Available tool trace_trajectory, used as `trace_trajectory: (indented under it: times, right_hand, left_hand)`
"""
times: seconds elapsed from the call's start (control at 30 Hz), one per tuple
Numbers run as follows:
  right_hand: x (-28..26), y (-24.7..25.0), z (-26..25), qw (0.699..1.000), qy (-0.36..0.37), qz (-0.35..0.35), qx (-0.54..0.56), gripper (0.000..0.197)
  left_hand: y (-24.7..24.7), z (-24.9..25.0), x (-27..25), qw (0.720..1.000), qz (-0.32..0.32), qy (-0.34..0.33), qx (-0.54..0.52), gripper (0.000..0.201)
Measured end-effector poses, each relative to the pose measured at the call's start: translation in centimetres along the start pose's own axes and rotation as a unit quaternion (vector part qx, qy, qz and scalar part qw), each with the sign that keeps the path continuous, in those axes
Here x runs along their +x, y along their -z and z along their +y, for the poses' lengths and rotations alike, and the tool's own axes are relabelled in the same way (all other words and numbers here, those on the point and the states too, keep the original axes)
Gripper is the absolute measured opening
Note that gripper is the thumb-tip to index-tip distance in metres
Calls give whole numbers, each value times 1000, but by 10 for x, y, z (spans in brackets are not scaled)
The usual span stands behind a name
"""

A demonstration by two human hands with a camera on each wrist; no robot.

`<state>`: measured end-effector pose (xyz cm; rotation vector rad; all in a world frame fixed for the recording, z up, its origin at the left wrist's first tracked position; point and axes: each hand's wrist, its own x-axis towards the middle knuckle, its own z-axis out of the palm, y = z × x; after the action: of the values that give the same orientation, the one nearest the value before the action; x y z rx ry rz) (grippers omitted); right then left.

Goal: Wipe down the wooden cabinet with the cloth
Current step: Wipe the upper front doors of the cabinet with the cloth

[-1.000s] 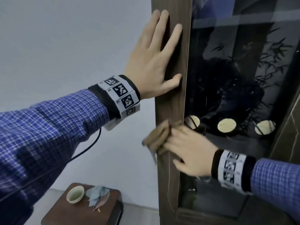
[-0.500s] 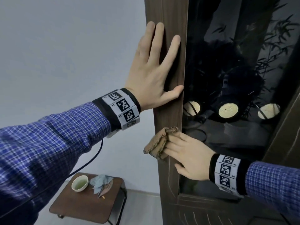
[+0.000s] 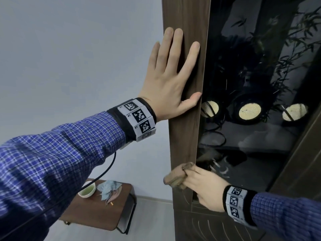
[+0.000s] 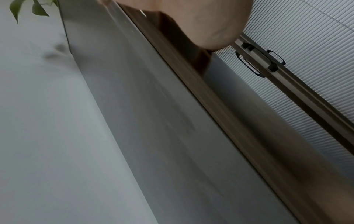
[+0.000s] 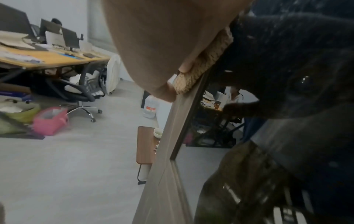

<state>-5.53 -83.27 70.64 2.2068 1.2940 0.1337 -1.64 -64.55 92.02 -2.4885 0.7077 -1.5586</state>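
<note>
A tall dark wooden cabinet [image 3: 184, 136] with a glass door fills the right of the head view. My left hand [image 3: 171, 75] lies flat on its wooden frame, fingers straight and spread, thumb at the glass edge. Lower down, my right hand [image 3: 199, 185] holds a folded tan knitted cloth [image 3: 175, 176] against the same frame. In the right wrist view the cloth [image 5: 206, 60] sits pinned between my fingers and the frame [image 5: 172, 136]. The left wrist view shows only the heel of my palm [image 4: 201, 22] on the cabinet [image 4: 191, 91].
A small brown side table [image 3: 97, 211] stands low at the left of the cabinet, carrying a cup [image 3: 86, 189] of green liquid and some dried leaves [image 3: 109, 188]. A pale wall lies behind. Dark plants and round lamps show behind the glass [image 3: 250, 111].
My right hand has slid the cloth down the wooden frame toward the bottom of the glass door. My left hand stays flat on the frame above.
</note>
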Motion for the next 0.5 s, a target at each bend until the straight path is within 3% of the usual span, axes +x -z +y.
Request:
trace_trajectory:
  times: [0.17,0.27,0.33,0.5]
  right_hand:
    - [2,42,42,987,-41,154,23,61]
    - [6,48,43,978,-68,195,36,69]
    - [14,32,26,981,-64,176,58,72]
    - [38,-40,-22,997,-13,54,51,78]
  left_hand:
    - [-4,6,-10,1000,-9,6,-5,88]
    - [-11,13,-20,1000,-16,15,-12,89]
    - [-19,18,-35,999,-23,9,-21,91]
    - [-43,32,-89,998,-56,-2,-41,90]
